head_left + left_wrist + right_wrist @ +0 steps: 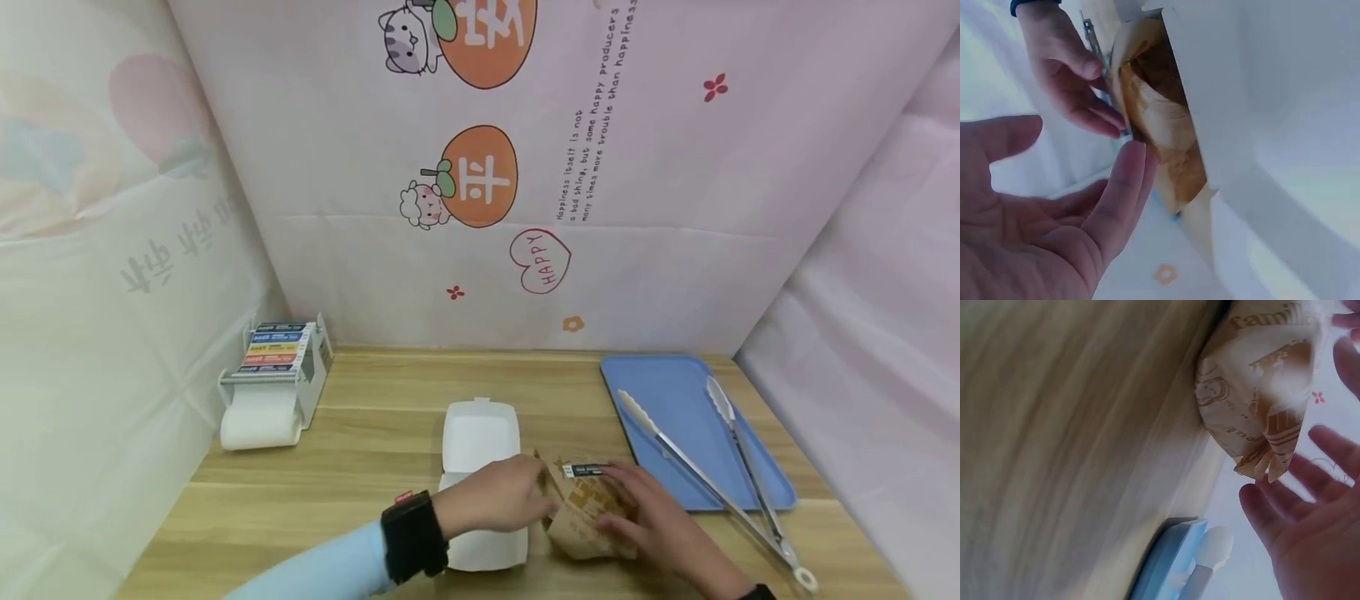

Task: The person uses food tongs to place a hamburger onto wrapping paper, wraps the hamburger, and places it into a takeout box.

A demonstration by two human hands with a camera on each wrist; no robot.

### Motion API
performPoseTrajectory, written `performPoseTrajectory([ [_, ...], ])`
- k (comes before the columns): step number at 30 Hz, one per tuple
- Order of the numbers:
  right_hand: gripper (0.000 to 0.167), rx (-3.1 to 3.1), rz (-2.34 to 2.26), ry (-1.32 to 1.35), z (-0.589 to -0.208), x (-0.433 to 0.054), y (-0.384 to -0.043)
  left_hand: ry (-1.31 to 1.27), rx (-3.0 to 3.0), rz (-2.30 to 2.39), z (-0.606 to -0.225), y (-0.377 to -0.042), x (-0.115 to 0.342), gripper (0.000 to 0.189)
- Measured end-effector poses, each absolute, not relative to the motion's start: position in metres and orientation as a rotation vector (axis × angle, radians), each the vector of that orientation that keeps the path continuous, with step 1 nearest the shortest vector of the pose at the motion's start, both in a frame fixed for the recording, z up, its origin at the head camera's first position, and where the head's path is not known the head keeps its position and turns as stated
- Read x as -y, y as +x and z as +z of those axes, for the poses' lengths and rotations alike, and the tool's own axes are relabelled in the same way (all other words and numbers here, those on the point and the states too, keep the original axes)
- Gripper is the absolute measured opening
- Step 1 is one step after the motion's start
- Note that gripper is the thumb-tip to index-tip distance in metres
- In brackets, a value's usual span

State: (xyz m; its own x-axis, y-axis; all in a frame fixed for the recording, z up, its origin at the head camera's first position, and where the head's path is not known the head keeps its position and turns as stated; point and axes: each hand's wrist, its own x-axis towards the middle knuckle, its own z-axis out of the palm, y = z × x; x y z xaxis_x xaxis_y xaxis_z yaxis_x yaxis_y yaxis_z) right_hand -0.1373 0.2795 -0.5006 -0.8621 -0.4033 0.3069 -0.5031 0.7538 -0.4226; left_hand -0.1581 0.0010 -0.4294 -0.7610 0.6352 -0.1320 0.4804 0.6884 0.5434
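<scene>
A brown printed paper-wrapped package (588, 517) sits on the table between my two hands, with a dark-and-white label (587, 470) across its top. On its left side my left hand (498, 496) has its fingertips at the paper; the left wrist view shows those fingers (1122, 187) mostly straight. At the right side, my right hand (660, 517) touches the wrapping with spread, loosely bent fingers. Folded paper gathers in a pleated end (1266, 464) near the right fingertips. Under my left forearm lies a white clamshell box (480, 437), its lid raised open, partly hidden by the hand.
A blue tray (667, 383) lies at the right, with metal tongs (720, 492) resting across it and reaching past its front edge. At the back left stands a label dispenser (273, 383) with coloured strips and a white roll. Printed cloth walls (637, 275) enclose the wooden table (375, 467).
</scene>
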Motion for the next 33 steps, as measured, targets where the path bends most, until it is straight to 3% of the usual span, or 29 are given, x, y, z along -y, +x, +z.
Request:
performPoseTrajectory([
  [7, 0.060, 2.926, 1.110, 0.361, -0.489, -0.284, -0.136, 0.610, -2.423, 0.873, -0.440, -0.176, -0.023, 0.058],
  [14, 0.061, 2.980, 1.170, 0.328, -0.492, -0.284, -0.136, 0.569, -2.422, 0.880, -0.447, -0.177, -0.035, 0.077],
  [21, 0.056, 2.969, 1.146, 0.231, -0.495, -0.280, -0.139, 0.553, -2.318, 1.050, -0.451, -0.174, -0.037, 0.064],
  [27, 0.052, 2.944, 1.154, 0.243, -0.470, -0.269, -0.137, 0.575, -2.281, 1.196, -0.434, -0.173, -0.022, 0.062],
  [33, 0.047, 2.909, 1.249, 0.353, -0.433, -0.238, -0.137, 0.598, -2.337, 1.257, -0.409, -0.173, 0.028, 0.058],
])
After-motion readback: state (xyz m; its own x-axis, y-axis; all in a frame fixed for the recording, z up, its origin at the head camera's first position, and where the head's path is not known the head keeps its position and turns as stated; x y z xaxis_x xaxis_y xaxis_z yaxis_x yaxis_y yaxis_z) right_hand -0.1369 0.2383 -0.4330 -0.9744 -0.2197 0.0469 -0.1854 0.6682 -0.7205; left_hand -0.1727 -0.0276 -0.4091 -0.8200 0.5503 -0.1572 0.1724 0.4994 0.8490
